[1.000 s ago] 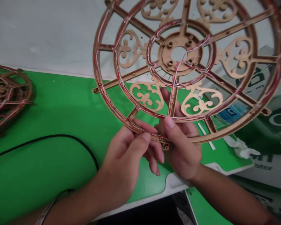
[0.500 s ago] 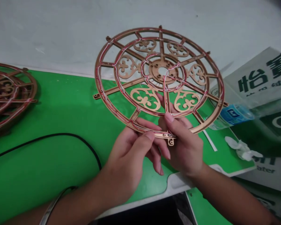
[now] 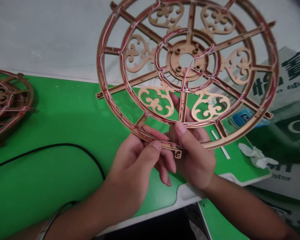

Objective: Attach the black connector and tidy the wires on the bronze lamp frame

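Observation:
A large round copper-brown openwork frame (image 3: pixel 187 60) with scroll ornaments, spokes and red and white wires along its ribs is held up, tilted toward me, above the green table (image 3: pixel 52 166). My left hand (image 3: pixel 137 166) pinches the frame's lower rim between thumb and fingers. Beside it, my right hand (image 3: pixel 195 156) grips the same rim, thumb on the near side and fingers behind the frame.
A stack of similar wired frames (image 3: pixel 7 100) lies at the table's left edge. A black cable (image 3: pixel 65 146) curves over the green surface. At the right are a water bottle (image 3: pixel 242 118), a white strip (image 3: pixel 220 145), crumpled white paper (image 3: pixel 257 156) and a printed carton (image 3: pixel 287 100).
Half a second ago the frame was tilted back and looked smaller; now its top is swung toward me again. Both hands keep their hold on the lower rim.

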Demonstrator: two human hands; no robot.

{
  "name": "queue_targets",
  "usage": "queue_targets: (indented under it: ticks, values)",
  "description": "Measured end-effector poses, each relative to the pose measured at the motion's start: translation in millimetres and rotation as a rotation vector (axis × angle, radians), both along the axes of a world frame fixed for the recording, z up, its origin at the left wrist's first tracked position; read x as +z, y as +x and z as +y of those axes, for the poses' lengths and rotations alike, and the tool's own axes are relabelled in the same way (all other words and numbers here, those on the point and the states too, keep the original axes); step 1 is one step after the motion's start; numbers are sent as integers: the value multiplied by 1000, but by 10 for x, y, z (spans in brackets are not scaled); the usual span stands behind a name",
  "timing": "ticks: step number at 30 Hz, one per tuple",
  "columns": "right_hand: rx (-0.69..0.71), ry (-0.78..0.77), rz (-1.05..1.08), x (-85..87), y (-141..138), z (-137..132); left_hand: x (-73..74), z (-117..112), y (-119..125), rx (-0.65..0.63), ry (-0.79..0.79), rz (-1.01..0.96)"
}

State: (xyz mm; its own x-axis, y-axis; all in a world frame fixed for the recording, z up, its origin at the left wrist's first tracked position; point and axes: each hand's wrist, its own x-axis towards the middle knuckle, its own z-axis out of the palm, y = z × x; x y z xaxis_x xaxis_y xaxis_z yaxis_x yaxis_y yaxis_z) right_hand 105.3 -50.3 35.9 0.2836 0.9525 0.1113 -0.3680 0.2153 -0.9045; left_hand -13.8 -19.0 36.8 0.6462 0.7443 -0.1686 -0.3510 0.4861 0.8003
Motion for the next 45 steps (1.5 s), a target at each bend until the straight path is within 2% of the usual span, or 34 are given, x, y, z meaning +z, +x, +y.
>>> queue_targets:
  ticks: [4, 11, 23, 31, 37, 41, 45]
  values:
    - [-1, 36, -27, -16, -9, -5, 26, 28, 27, 3, -2, -35]
    - [-22, -40, -92, -9, 20, -14, -10, 13, 39, -23, 32, -72]
    - [100, 7, 88, 31, -9, -25, 6, -6, 4, -48, 31, -28]
    - [209, 65, 88, 3, -36, -52, 15, 31, 7, -40, 7, -36]
    - [151, -33, 94, 28, 21, -17, -15, 6, 13, -54, -2, -39]
    - [107, -31, 73, 16, 31, -21, -29, -11, 22, -65, -5, -54]
    - [188, -22, 57, 12, 8, -35, -24, -9, 17, -87, -23, -6]
